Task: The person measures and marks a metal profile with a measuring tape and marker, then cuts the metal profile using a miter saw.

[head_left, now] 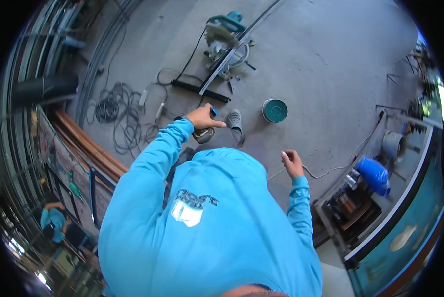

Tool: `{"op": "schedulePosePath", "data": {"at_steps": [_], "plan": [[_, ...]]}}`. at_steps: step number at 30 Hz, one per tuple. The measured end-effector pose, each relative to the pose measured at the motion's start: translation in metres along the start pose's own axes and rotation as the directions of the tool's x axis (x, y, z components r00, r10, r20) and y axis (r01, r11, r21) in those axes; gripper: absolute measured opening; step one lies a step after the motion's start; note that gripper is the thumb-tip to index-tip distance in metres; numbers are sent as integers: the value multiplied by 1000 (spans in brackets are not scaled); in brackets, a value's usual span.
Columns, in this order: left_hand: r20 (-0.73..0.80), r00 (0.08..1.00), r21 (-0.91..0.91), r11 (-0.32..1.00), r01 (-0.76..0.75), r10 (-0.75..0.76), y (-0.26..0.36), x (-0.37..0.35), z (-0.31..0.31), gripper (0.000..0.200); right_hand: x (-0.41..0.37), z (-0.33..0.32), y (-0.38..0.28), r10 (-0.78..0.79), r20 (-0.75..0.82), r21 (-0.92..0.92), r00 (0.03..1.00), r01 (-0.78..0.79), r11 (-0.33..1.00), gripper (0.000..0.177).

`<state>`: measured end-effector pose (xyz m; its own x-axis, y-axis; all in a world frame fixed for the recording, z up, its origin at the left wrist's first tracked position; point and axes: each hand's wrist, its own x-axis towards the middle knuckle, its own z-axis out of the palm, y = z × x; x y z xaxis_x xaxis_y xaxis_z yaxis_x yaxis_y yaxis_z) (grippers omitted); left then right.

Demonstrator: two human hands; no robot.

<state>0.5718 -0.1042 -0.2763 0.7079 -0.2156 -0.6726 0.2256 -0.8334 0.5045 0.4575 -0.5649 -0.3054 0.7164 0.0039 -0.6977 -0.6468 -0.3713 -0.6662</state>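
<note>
My left hand (204, 118), at the end of a light-blue sleeve, is over the floor beside a grey shoe (234, 119). Its thumb points right, and its bent fingers are around a small blue object (214, 112). Under this hand is a dark brown and black thing (203, 134) that I cannot make out. My right hand (292, 164) hangs lower right of a green-topped round bucket (275, 111), its fingers loosely bent and nothing visible in them. Ahead, a teal miter saw (227, 37) stands on the floor with a long metal profile (224, 68) across it.
Tangled cables (125, 111) lie on the floor at left, near a black bar (200, 91). Metal profiles and brown lengths (90, 148) line the left side. At right stands a cluttered bench (420, 193) with a blue bag (374, 175). Another person (56, 222) is far lower left.
</note>
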Motion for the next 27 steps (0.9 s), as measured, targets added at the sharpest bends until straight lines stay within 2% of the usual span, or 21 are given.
{"op": "schedulePosePath", "data": {"at_steps": [1,3,5,7,9,10,11,12,13,14,15,16,17,18,20,21,22,23,24,26,27], "plan": [[68,995,-89,993,78,-72,-8,-6,-3,111,13,10,-30,5,47,-84,999,-1,996,39],[205,975,-108,988,110,-86,-33,-10,2,100,33,28,-90,-6,146,-321,989,54,946,42],[346,938,-197,974,114,-40,-46,-13,15,84,49,43,-142,-21,275,-587,961,185,788,43],[414,910,-323,940,112,34,-44,-19,24,65,80,42,-169,-30,434,-619,900,323,716,42],[437,899,-384,905,182,5,-50,-8,31,66,113,36,-192,21,582,-589,813,403,701,34],[448,894,-418,884,212,-3,-47,-1,29,66,123,35,-217,131,650,-577,748,374,726,33],[438,899,-418,879,231,-28,-43,3,25,67,134,29,-245,242,707,-575,665,340,744,31],[350,936,-488,844,224,-46,-39,11,28,64,146,26,-275,345,751,-579,563,309,754,30],[258,963,-552,806,215,-80,-36,21,28,62,156,28,-297,402,783,-581,474,326,746,27],[175,977,-605,769,207,-125,-32,28,29,60,170,32,-309,454,789,-607,413,415,678,28],[95,983,-696,695,179,-158,-25,37,26,52,190,39,-321,500,789,-613,356,505,607,29],[58,977,-825,542,163,-204,-18,53,25,49,214,44,-335,547,780,-604,303,593,533,30],[37,967,-921,366,131,-251,-8,71,27,45,248,52,-338,639,743,-546,199,733,406,42],[23,954,-980,182,81,-300,4,92,27,42,271,58,-343,552,813,-526,186,640,560,49],[-59,887,-998,46,-42,-458,33,142,6,33,318,81,-344,344,913,-406,218,399,822,67],[-150,838,-988,66,-136,-524,39,176,4,32,346,96,-336,353,903,-395,243,153,906,73],[-222,781,-973,84,-214,-583,49,208,9,30,373,110,-321,381,885,-362,269,-118,925,79],[-212,779,-961,-17,-275,-590,56,237,-3,28,396,123,-306,420,860,-299,290,-379,876,85],[-243,756,-955,16,-295,-608,54,267,-10,34,419,140,-303,361,894,-218,266,-446,868,80],[-433,628,-898,371,-238,-647,28,317,-27,33,485,155,-285,392,890,-225,234,-522,823,70],[-427,584,-900,389,-198,-690,8,338,-26,34,506,160,-298,415,846,-209,334,-508,836,61]]}}
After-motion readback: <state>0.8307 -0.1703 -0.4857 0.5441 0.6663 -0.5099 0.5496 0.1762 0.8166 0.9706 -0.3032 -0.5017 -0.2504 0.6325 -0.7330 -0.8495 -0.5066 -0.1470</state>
